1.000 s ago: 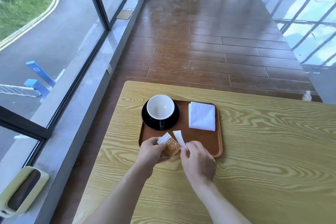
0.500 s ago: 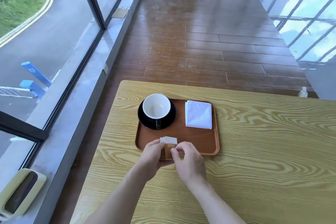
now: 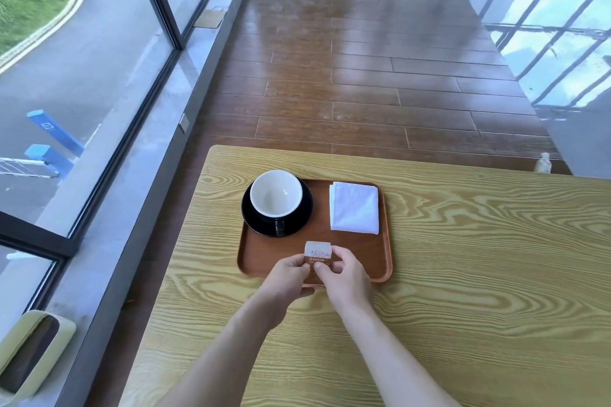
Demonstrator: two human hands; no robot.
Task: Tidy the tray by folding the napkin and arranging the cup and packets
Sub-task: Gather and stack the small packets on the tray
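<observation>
Wood-grain table [image 3: 463,258] by a tall window carries the brown tray [image 3: 385,241] near its far left corner, and that is where I work. Both hands meet at the tray's near edge, at about its middle. My left hand [image 3: 286,277] and right hand [image 3: 347,274] pinch the packets [image 3: 318,253] between them from either side, thumbs and fingertips closed on the lower part, so only the white top with its printed label shows above the fingers. How many packets are in the stack I cannot tell; it reads as one squared bundle, tilted up toward me and not lying flat.

The relation that matters: the bundle sits directly between the two grips, neither hand nearer, its visible top edge running parallel to the tray's near edge. Bare tray floor lies just beyond the fingertips, toward the far edge.

Further in, the cup [image 3: 276,193] stands upright on its black saucer [image 3: 297,221] in the tray's far left corner, handle pointing at the near edge. The napkin [image 3: 354,206] lies folded square in the far right corner, close to the right rim. Both are well apart from my hands.

I judge the napkin and cup settled; what remains is laying the packets flat along the near edge, and they could fan apart as the pinch loosens.
</observation>
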